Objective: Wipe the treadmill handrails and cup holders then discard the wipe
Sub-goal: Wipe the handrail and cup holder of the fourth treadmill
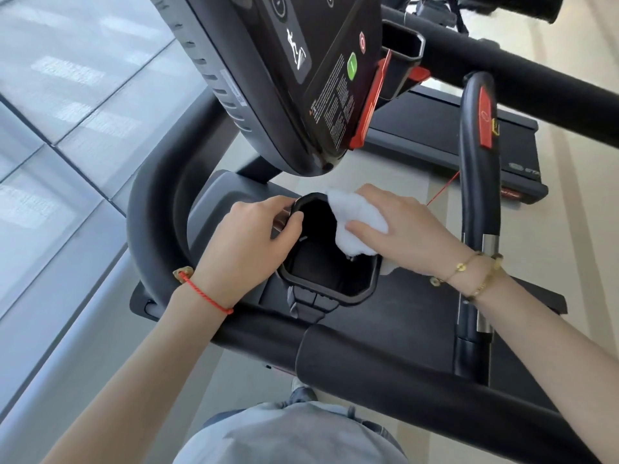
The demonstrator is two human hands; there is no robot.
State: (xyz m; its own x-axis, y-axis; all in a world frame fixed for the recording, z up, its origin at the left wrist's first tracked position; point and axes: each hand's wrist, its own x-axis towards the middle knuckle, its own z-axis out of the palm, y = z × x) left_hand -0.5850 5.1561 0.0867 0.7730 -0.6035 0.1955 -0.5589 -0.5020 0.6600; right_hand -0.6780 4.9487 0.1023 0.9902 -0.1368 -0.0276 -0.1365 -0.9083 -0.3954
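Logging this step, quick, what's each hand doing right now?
Left hand: grips the cup holder rim.
Right hand: holds the white wipe against the cup holder's edge.

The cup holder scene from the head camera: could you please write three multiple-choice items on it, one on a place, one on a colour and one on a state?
1. Where is the wipe?
A. on the floor
B. at the cup holder's right rim
C. on the console

2. What colour is the cord bracelet on the left wrist?
A. red
B. blue
C. green

3. What is the left hand doing?
A. hanging idle
B. holding the wipe
C. gripping the cup holder's left rim

Answers:
1 B, the right hand presses the white wipe against the right rim of the cup holder.
2 A, the cord bracelet is red.
3 C, its fingers curl over the rim.
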